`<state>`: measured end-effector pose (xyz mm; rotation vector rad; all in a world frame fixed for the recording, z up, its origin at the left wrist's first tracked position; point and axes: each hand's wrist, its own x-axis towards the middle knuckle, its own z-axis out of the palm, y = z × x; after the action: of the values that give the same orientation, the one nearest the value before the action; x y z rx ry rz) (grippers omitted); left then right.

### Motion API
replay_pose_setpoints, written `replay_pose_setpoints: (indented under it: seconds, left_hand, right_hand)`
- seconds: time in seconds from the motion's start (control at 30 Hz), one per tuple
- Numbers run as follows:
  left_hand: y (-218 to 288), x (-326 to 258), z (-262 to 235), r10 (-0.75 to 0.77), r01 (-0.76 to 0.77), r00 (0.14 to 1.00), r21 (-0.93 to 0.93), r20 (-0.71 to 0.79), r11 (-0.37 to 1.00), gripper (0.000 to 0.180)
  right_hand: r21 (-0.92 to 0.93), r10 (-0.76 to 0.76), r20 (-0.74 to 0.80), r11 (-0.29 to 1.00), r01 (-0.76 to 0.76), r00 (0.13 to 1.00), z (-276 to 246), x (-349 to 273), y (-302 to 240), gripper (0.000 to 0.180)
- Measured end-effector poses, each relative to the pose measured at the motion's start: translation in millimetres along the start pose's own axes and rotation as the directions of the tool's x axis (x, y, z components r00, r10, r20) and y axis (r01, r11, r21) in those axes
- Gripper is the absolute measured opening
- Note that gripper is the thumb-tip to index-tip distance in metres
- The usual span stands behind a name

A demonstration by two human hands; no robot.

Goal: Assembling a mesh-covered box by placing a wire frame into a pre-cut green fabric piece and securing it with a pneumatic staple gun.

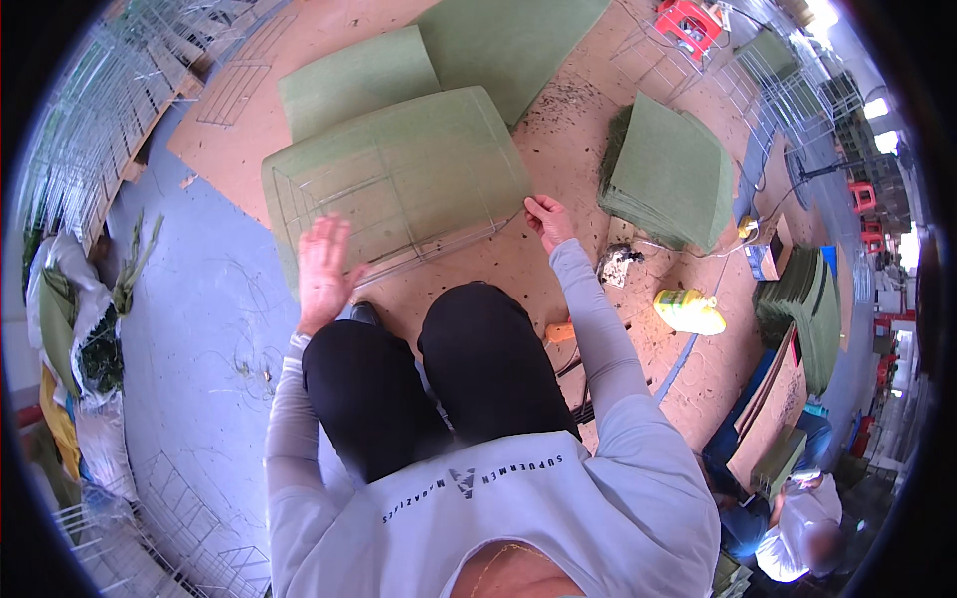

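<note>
A thin green sheet (pixel 439 140), see-through in places, is draped over a wire frame (pixel 391 189) in front of my knees. The frame's bars show through it, and its near rail lies along the sheet's near edge. My left hand (pixel 324 269) is open at the near left of the frame, palm down with fingers outstretched; whether it presses on the sheet I cannot tell. At the near right corner, my right hand (pixel 547 221) is closed in a pinch on the sheet's edge, right beside the wire.
Flat green sheets (pixel 359 75) lie beyond the frame. To the right are a stack of green sheets (pixel 663 169), a yellow bottle (pixel 690 311) and an orange-handled tool (pixel 559 332). Wire racks (pixel 100 110) stand at far left; another person (pixel 802 523) sits at lower right.
</note>
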<state>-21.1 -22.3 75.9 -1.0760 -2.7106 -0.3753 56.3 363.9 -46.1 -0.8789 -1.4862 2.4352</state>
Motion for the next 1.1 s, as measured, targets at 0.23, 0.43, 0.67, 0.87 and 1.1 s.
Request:
replay_pose_setpoints:
  seconds: [0.23, 0.43, 0.67, 0.87, 1.1]
  left_hand:
    - [10.9, 20.3, 51.7, 0.217, -0.245, 0.939, 0.076, 0.266, 0.967, 0.071]
    - [11.2, 24.0, 53.7, 0.252, -0.293, 0.925, 0.113, 0.284, 0.949, 0.07]
    - [6.7, 22.1, 56.5, 0.275, -0.329, 0.91, 0.138, 0.31, 0.934, 0.07]
    - [10.9, 26.4, 63.9, 0.301, -0.353, 0.89, 0.1, 0.343, 0.93, 0.07]
    - [18.4, 26.2, 73.8, 0.319, -0.372, 0.878, 0.09, 0.356, 0.924, 0.065]
  right_hand:
    - [0.032, -0.005, 0.009, 0.999, 0.004, 1.0, -1.7, -2.9, 6.1, 0.015]
    - [0.096, -0.002, 0.033, 0.995, -0.001, 0.999, -6.3, -4.7, 11.8, 0.013]
    - [0.291, 0.044, -0.05, 0.956, -0.027, 0.998, -28.6, -12.8, 21.8, 0.012]
    - [0.321, 0.066, -0.671, 0.924, 0.209, 0.738, -170.5, -63.2, 106.5, 0.006]
    - [-0.019, 0.071, -0.984, 0.871, -0.49, 0.164, -286.2, -144.4, 231.8, 0.036]
